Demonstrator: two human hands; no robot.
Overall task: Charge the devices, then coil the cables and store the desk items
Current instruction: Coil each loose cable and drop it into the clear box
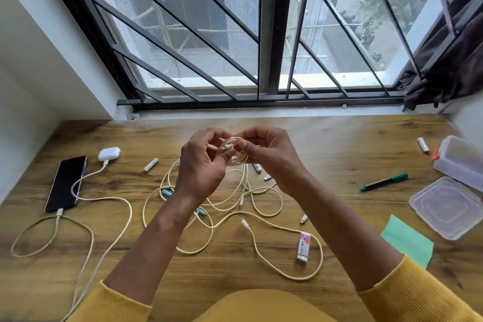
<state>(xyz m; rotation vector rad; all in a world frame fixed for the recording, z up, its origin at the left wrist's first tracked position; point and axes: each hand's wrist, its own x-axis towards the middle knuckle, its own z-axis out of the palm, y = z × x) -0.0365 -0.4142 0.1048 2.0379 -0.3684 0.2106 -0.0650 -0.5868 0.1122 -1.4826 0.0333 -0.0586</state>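
Observation:
Above the middle of the wooden desk [326, 138], my left hand [202, 165] and my right hand [269, 154] together hold a small coil of cream cable [232, 148]; the left fingers pinch its plug end. Loose cream cables [235, 206] lie tangled on the desk beneath my hands. At the left a black phone [66, 183] and a white earbuds case [109, 154] each have a cream cable plugged in.
A clear plastic box [460, 162] and its lid [447, 206] sit at the right, near a green marker [384, 181], a green sticky pad [407, 240] and a white tube [423, 144]. An eraser [303, 246], small white sticks [151, 165] and blue items [167, 192] lie among the cables.

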